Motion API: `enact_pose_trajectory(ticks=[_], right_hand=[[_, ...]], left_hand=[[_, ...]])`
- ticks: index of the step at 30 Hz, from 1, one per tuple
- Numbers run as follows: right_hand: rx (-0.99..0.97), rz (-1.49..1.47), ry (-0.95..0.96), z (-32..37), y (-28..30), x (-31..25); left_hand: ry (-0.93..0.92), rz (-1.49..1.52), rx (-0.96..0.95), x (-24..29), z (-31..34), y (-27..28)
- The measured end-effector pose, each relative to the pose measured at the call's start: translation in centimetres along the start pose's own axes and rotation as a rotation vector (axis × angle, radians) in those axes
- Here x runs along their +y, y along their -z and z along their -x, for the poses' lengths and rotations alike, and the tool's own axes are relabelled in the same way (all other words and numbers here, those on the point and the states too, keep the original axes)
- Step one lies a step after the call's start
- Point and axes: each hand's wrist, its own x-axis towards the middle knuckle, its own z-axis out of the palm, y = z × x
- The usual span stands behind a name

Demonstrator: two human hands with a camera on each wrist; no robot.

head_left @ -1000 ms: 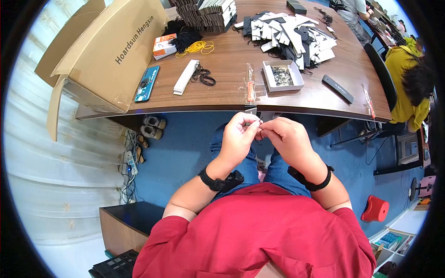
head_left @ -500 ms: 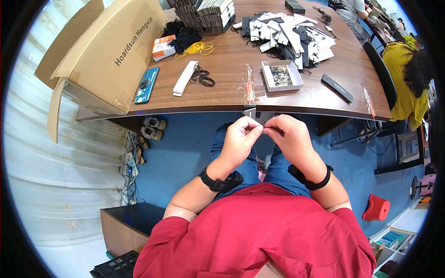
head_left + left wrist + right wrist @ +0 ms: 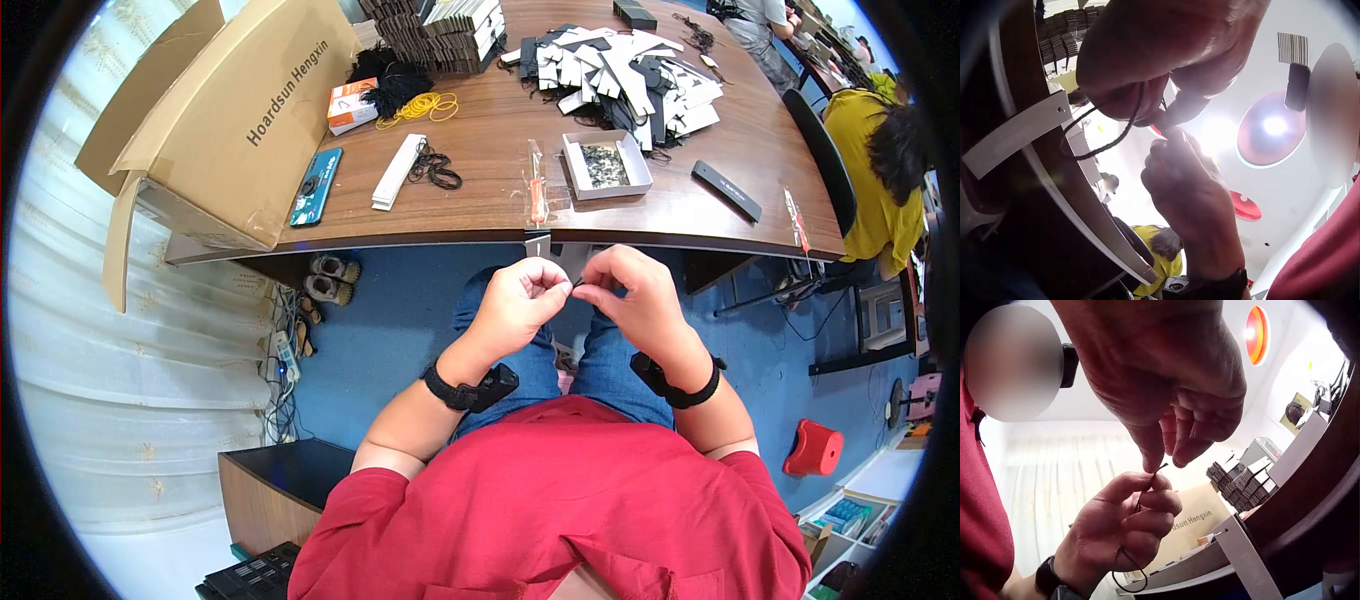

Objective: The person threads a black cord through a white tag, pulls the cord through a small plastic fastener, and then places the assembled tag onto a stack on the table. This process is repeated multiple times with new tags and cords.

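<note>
A black cord (image 3: 1124, 555) is pinched between the thumb and curled fingers of my left hand (image 3: 520, 305), its short end sticking up in the right wrist view. Its loop hangs below that hand, with a pale flat tag (image 3: 1019, 134) on it; the tag (image 3: 538, 245) also shows just past the fingers near the table edge. My right hand (image 3: 635, 300) is close beside the left one. In the right wrist view the right hand (image 3: 1175, 381) has thumb and forefinger parted just above the cord's end, the thumb tip close to it.
On the wooden table (image 3: 480, 205) lie a heap of tags (image 3: 630, 80), a white tray of small parts (image 3: 640, 185), a black bar (image 3: 727, 190), white strips (image 3: 400, 172), a phone (image 3: 316, 187) and yellow cord (image 3: 430, 106). A large carton (image 3: 240, 120) stands left.
The right thumb and forefinger, closed together at the cord before, have parted. Both hands have shifted slightly, and more of the tag shows beyond the left fingers.
</note>
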Motion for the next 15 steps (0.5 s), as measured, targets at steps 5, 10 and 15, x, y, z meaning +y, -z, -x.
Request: enact_pose_trajectory(ticks=[5,10,15], right_hand=[[-0.028,-0.048,-0.047,-0.05,0.60,-0.49],[-0.036,0.035,0.059,-0.06,0.48,0.09],[-0.043,0.030,0.033,-0.27,0.32,0.05]], left_hand=[[-0.039,0.009,0.018,0.07,0.04,0.01],[-0.027,-0.002,0.008,-0.02,0.00,-0.06],[-0.011,-0.037,0.007,-0.15,0.07,0.13]])
